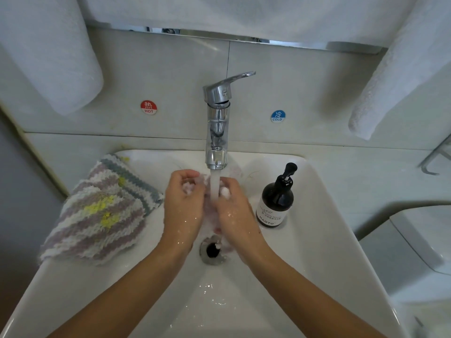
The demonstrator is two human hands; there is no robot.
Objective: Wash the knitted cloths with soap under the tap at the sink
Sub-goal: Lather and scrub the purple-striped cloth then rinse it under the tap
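**Desk:** What holds what at the basin?

**Photographer:** A white sink (317, 215) takes a stream of water (214, 189) from the chrome tap (217, 123). Water pools thinly around the drain (211, 250). A dark pump bottle (277, 201), label reading "HAOTO", stands on the sink's right shoulder; its contents cannot be seen through the glass.

**Desk:** And the hands?

**Photographer:** Both are under the flow, wet. The left hand (184, 201) and right hand (234, 208) have fingers curled around a pale, sudsy cloth (210, 211) bunched between them, directly beneath the spout. Foam sits at the right fingertips (225, 191).

**Desk:** The other cloths?

**Photographer:** Striped knitted cloths (102, 213), white, mauve and grey with yellow patches, lie stacked on the sink's left rim, just beside the left hand but apart from it.

**Desk:** The room?

**Photographer:** Pale wall tiles (305, 89) carry a red "HOT" sticker (148, 107) left of the tap and a blue "COLD" sticker (278, 115) right of it. White towels (48, 57) hang at both upper corners.

**Desk:** Anything unclear?

**Photographer:** The held cloth is mostly hidden by fingers and water; its pattern cannot be told. How many cloths are in the stack is uncertain. A white fixture at right is cut off by the edge.
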